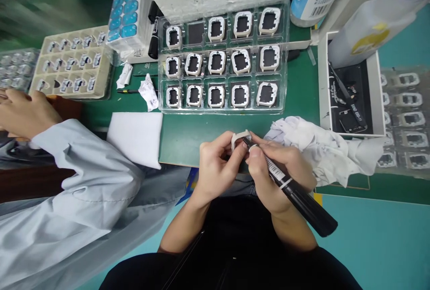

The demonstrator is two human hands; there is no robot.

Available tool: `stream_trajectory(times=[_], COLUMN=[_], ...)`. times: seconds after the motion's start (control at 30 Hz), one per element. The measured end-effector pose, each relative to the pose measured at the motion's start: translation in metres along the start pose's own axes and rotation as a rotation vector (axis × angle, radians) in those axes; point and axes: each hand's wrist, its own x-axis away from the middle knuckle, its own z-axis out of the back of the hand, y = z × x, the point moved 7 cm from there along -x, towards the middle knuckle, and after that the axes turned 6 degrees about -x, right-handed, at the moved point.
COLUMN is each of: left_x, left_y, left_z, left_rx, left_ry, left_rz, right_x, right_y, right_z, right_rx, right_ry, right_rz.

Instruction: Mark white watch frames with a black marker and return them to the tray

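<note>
My left hand (pixel 220 164) pinches a pale watch case (pixel 239 136) above the table's front edge. Between the fingers of my right hand (pixel 280 173) is a black marker pen (pixel 298 198), its tip end up against the case and its thick end slanting down to the right. Fingers partly cover the case, so the exact spot the tip touches is hidden. Beyond my hands lies a clear plastic tray (pixel 223 110) of similar watch cases, with one compartment in the back row holding no case.
A crumpled white cloth (pixel 302 146) lies right of my hands, a white foam sheet (pixel 134 137) left. A white box (pixel 379 101) with tweezers and a bottle (pixel 372 25) stands right. At left, a co-worker's hand (pixel 27 113) is near a beige tray (pixel 75 93).
</note>
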Motion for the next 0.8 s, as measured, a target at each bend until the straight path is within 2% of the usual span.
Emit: stream_trajectory(times=[0.17,0.33,0.43,0.57,0.7,0.73,0.8], left_x=[0.004,0.004,0.002,-0.003,-0.008,-0.009,-0.01], left_y=[0.008,0.007,0.002,-0.007,-0.013,-0.014,-0.015], left_z=[-0.001,-0.001,0.001,0.0,-0.001,-0.001,-0.001], left_rx=[-0.094,-0.119,-0.062,0.117,0.292,0.325,0.367], left_ry=[0.027,0.013,0.005,-0.041,-0.082,-0.098,-0.127], left_rz=[-0.136,-0.136,-0.057,0.121,0.244,0.259,0.275], right_x=[0.0,0.001,0.004,0.01,0.01,0.009,0.005], right_y=[0.0,0.004,0.008,0.013,0.009,0.007,0.004], right_z=[0.001,0.004,0.006,0.004,0.009,0.009,0.004], right_rx=[0.015,0.012,-0.013,-0.091,-0.151,-0.151,-0.135], right_ry=[0.001,-0.002,-0.022,-0.038,0.038,0.026,-0.098], right_rz=[-0.007,-0.045,-0.078,-0.127,-0.062,-0.041,-0.025])
